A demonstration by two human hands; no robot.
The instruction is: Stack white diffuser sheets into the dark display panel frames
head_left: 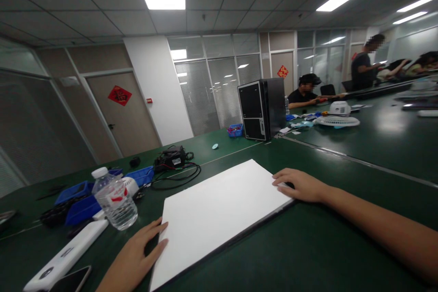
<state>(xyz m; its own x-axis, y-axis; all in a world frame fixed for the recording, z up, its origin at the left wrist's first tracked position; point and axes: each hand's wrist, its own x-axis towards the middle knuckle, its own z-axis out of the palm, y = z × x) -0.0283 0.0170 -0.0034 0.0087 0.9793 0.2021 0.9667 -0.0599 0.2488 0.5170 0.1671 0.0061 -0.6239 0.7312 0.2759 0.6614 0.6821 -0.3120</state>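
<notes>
A large white rectangular sheet [219,219] lies flat on the green table. It has a thin visible edge at the front; whether it is one board or a stack of paper I cannot tell. My left hand [138,253] grips its left edge, thumb and fingers curved with a gap between them. At the far right corner, my right hand [301,185] has its fingers on the top and side of the sheet. The upper face of the sheet is blank.
Left of the sheet stand a water bottle [116,200], a white power strip [68,255], a phone [71,280] and blue trays [82,210]. Behind lie a black adapter with cables [174,157] and a black computer case [263,109]. Other people sit and stand at the right.
</notes>
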